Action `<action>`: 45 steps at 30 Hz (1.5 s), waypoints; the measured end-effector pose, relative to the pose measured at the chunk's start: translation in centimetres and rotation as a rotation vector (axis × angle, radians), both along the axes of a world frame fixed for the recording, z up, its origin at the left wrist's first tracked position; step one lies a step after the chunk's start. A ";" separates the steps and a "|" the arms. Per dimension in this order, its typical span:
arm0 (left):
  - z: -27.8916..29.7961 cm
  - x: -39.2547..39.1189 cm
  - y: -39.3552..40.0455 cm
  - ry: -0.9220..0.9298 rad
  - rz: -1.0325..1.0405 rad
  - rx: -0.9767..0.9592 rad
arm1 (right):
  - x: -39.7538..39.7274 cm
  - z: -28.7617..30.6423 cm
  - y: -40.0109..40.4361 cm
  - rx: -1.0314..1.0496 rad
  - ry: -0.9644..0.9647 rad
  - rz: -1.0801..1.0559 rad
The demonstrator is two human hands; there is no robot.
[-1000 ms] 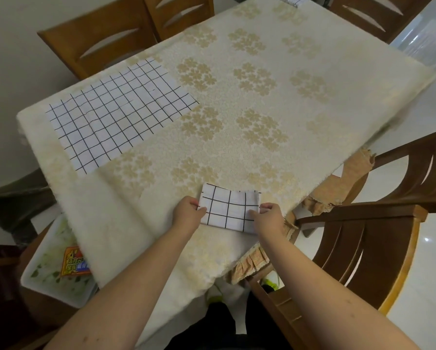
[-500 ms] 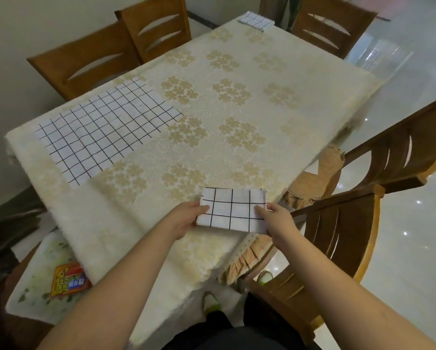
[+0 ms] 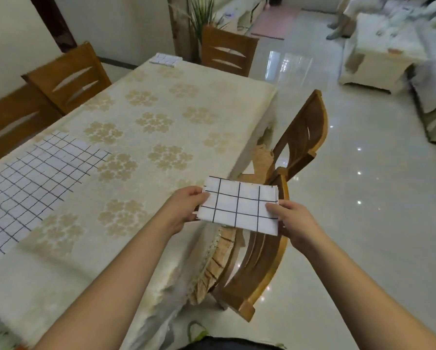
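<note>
The left hand [image 3: 186,208] pinches the left edge of the folded cloth [image 3: 239,205], thumb on top and fingers curled beneath. The right hand [image 3: 295,223] grips the opposite edge the same way, near the lower corner. The cloth is held in the air just past the counter [image 3: 161,102] corner, above a wooden chair [image 3: 262,261]. It is likely light, soft and limp, so the stacked layers could slip or fall open. The pinch at both short edges should catch every layer. It is a white rectangle with a thin black grid, its layered edges showing on the right. A larger checked cloth [image 3: 35,183] lies spread on the counter.
</note>
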State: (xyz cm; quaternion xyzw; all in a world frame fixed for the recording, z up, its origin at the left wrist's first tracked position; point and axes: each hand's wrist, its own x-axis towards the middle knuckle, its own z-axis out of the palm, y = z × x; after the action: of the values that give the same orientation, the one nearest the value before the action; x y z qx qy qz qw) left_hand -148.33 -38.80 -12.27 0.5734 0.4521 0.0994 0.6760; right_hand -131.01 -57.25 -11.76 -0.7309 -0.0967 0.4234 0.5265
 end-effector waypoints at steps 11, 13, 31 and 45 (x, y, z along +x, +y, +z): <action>0.9 14.4 -14.3 0.055 -0.206 0.023 | 11.4 0.7 -17.7 0.096 0.075 -0.249; 0.8 16.7 -16.7 0.061 -0.255 0.025 | 13.2 0.7 -20.3 0.107 0.083 -0.281; 0.0 32.9 -17.4 0.050 -0.421 0.017 | 27.3 -1.1 -22.6 0.063 0.089 -0.382; -0.1 48.4 -8.8 0.034 -0.376 -0.010 | 42.7 -1.0 -14.6 0.073 0.133 -0.382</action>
State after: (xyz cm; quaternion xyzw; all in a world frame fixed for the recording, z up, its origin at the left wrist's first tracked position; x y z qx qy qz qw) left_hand -99.96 -47.56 -12.35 0.6459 0.3488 -0.0408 0.6779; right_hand -88.35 -71.89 -12.76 -0.6868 0.0635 0.3593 0.6286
